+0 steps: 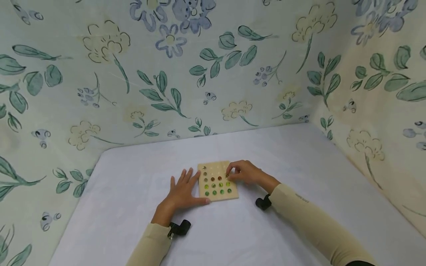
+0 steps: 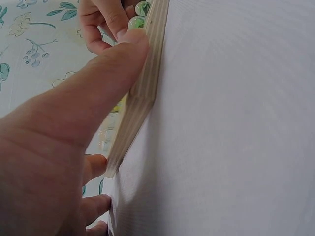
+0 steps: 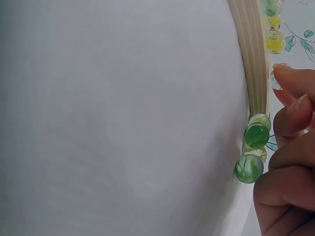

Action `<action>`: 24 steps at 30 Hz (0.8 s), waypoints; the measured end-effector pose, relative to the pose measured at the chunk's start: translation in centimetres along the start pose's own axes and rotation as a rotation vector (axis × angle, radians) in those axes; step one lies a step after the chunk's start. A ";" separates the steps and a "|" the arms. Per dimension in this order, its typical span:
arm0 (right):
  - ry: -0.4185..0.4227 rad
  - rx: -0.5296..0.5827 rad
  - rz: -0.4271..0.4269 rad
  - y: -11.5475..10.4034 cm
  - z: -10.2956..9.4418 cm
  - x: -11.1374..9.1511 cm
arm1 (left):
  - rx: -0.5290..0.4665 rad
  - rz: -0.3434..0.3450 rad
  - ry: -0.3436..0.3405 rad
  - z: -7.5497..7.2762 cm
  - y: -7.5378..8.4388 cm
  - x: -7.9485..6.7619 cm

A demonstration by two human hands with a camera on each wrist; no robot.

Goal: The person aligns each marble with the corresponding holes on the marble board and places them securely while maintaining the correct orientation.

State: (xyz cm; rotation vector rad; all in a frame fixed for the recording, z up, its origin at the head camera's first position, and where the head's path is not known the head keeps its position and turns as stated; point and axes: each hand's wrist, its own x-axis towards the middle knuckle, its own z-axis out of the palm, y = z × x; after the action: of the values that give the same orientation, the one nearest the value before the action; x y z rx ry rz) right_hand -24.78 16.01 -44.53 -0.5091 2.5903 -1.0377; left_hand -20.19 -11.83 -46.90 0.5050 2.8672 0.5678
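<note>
Wooden board [image 1: 235,186]: pale, roughly square, flat on the table, slightly rotated, layered grain on its side faces. Glass marbles sit in a grid on top. Nearest row: four green marbles [image 1: 222,191]. Next row: four yellow-green marbles [image 1: 227,183]. Third row: two reddish-amber marbles [image 1: 212,179] side by side mid-board. Left column, farther up: grayish clear marbles [image 1: 205,174]. One clear marble [image 3: 275,82] pinched at the board's right side; can't tell if seated.
</note>
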 end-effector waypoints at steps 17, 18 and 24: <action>-0.003 -0.032 0.005 0.2 -0.2 -0.1 | -0.012 0.009 -0.004 -0.1 0.3 0.4; -0.007 -0.028 0.005 0.1 -0.2 -0.1 | -0.009 0.003 -0.006 0.0 0.2 0.3; -0.023 -0.019 0.027 -0.2 0.0 -0.1 | 0.019 -0.014 -0.014 0.2 -0.2 0.2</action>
State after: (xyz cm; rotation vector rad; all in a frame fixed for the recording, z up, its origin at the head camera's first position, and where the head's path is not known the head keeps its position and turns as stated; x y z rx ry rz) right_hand -24.62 15.91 -44.32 -0.4869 2.5824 -0.9938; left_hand -20.38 -11.87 -47.15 0.4889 2.8635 0.5327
